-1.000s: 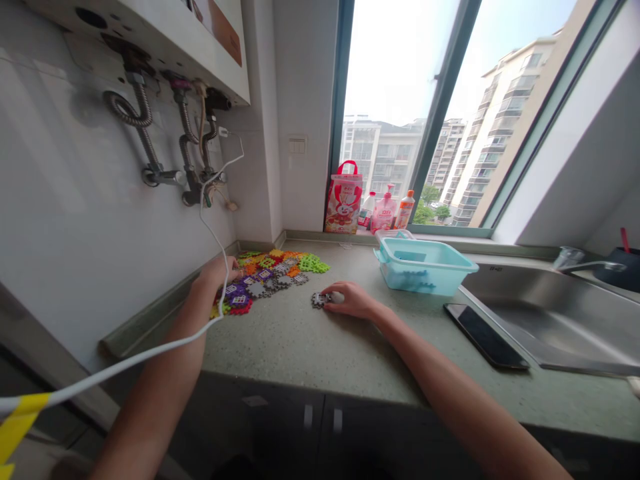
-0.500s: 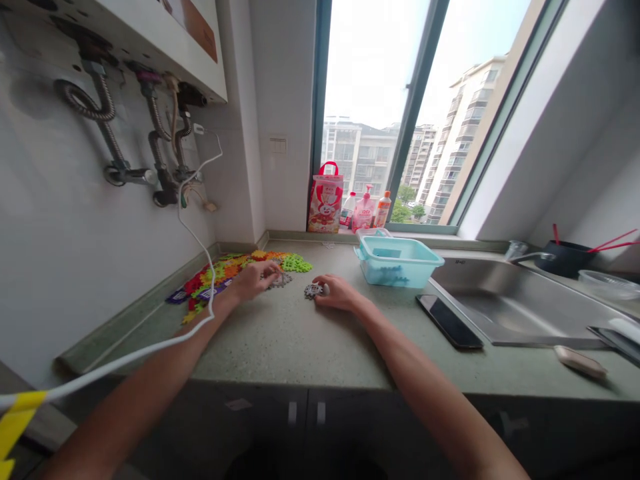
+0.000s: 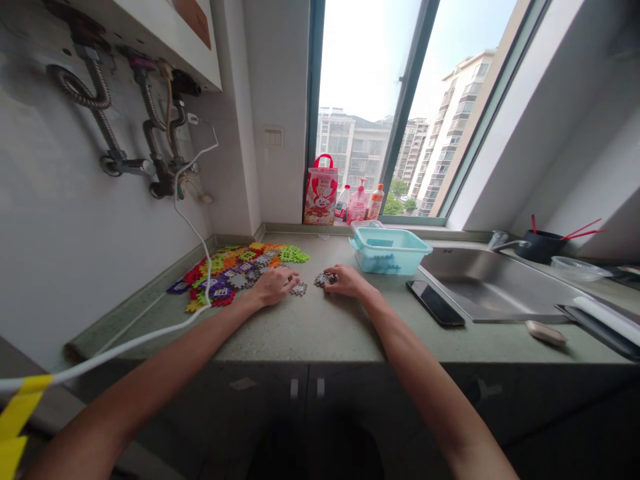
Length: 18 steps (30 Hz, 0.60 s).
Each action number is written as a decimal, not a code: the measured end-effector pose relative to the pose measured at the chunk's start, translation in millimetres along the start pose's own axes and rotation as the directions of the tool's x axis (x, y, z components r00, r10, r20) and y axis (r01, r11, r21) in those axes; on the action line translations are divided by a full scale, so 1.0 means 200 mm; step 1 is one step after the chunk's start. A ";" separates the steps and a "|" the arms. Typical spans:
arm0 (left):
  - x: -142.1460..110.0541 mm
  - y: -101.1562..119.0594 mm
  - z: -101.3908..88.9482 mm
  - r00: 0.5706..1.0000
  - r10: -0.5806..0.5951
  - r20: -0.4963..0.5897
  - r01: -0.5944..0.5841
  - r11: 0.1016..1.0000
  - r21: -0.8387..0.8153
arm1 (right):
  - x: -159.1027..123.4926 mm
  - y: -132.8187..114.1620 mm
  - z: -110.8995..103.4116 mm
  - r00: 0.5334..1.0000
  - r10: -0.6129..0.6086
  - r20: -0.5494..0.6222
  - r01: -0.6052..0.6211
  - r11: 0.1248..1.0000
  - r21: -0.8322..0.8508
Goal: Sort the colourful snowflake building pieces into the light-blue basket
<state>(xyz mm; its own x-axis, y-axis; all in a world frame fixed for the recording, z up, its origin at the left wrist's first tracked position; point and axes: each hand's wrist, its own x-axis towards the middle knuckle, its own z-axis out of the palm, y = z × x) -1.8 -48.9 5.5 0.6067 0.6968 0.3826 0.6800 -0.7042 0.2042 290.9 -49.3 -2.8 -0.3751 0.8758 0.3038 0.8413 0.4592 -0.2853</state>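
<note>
My left hand (image 3: 275, 285) is low over the counter with bent fingers, its fingertips at the left edge of a flat grey gear-shaped toy piece (image 3: 299, 289). To the right, my right hand (image 3: 349, 280) has thumb and fingers closed around more grey gear-shaped pieces (image 3: 324, 280); how many is hard to tell. A narrow gap separates the two grey lots. Behind and left of my left hand spreads a pile of toothed plastic pieces (image 3: 245, 255) in red, orange, yellow, green, purple and grey.
A light-blue plastic box (image 3: 395, 260) with pieces inside stands behind my right hand. A black phone (image 3: 435, 303) lies before the steel sink (image 3: 480, 283). A white cable (image 3: 165, 339) crosses in front of the pile. A red bag (image 3: 321, 193) and bottles (image 3: 358, 202) line the sill.
My left hand has moved right, away from the pile, and a grey piece now lies at its fingertips nearer my right hand. The camera view has shifted slightly.
</note>
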 end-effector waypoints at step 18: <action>-0.36 0.45 -0.03 0.833 0.537 0.135 -0.551 0.781 0.293 | 0.04 -0.06 0.06 0.995 -0.094 -0.016 0.096 0.984 0.152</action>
<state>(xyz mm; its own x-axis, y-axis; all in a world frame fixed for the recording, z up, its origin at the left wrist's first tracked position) 13.1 -164.5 2.3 0.9259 0.2206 0.3066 0.3175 -0.8942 -0.3156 273.7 -46.2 -8.0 -0.4465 0.8262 0.3435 0.7324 0.5580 -0.3902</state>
